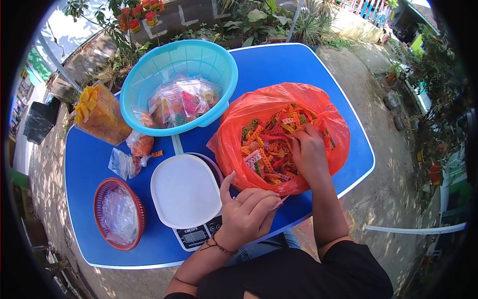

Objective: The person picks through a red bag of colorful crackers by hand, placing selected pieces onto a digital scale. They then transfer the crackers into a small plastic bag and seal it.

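My right hand (309, 153) reaches into a red plastic bag (291, 92) of colourful ridged snack pieces (266, 154). Its fingers are curled together among the pieces; what they pinch is too hidden to name. Just outside the bag's near edge, my left hand (249, 209) has its fingers bent round the edge of a small clear plastic bag (282, 201), of which only a sliver shows. The left thumb points up. Left of that hand, a white lid-like tray (185, 191) lies on a kitchen scale (193, 238).
A turquoise basket (129, 107) holds filled packets (186, 102). Left of it stands a container of yellow chips (102, 114). Small bags (124, 163) lie below. A red basket (141, 219) holds empty clear bags (119, 214). All rest on a blue table (82, 199).
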A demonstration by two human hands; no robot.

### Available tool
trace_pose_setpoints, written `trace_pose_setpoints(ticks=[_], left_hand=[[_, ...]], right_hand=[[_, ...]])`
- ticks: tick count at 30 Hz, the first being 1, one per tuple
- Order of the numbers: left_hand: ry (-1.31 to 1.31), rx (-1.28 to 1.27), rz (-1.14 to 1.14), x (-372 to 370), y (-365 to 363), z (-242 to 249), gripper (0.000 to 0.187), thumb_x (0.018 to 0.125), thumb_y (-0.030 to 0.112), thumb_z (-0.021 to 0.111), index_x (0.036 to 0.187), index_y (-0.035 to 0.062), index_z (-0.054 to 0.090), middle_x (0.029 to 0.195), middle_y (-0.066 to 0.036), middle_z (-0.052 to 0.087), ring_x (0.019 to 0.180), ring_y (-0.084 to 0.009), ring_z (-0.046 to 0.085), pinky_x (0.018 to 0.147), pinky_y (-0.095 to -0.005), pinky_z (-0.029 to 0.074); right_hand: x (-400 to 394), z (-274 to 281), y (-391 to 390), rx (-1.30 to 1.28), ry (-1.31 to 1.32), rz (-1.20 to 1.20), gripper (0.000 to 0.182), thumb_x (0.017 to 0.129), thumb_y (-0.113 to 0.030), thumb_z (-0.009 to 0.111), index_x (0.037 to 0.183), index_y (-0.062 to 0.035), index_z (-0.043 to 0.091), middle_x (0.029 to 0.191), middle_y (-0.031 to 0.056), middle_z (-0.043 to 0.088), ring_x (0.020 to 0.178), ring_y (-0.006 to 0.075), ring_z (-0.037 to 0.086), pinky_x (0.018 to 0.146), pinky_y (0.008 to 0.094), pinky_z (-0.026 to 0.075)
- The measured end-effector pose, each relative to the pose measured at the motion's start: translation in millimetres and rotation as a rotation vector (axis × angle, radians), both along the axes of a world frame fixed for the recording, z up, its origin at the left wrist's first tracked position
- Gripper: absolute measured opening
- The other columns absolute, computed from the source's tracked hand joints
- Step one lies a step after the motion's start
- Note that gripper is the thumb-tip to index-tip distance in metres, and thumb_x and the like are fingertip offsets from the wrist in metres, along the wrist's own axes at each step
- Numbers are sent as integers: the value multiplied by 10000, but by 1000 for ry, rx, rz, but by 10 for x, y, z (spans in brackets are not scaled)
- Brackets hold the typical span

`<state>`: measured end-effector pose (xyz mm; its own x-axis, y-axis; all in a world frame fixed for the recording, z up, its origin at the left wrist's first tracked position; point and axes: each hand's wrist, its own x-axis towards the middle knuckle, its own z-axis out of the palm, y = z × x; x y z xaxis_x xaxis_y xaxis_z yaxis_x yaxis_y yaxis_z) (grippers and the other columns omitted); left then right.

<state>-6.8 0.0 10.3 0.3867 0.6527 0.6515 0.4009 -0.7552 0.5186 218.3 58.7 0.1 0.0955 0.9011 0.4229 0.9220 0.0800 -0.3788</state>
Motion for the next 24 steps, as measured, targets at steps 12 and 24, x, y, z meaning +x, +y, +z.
trace_pose_setpoints(ticks=[12,24], left_hand=[[-251,-61,270,-399,89,443,38,962,116,689,927,103,700,899,-40,779,863,-175,738,1127,-470,331],[-417,-346,434,-1467,302,276,150,981,144,705,981,-2,737,875,-118,751,796,-172,714,734,-286,542]], right_hand=[[-493,389,-151,-124,892,425,97,922,-58,738,948,29,705,915,102,664,770,147,621,698,269,499],[-1724,344,-7,-50,198,825,121,876,25,691,997,26,693,1052,154,672,1012,319,673,874,397,554]])
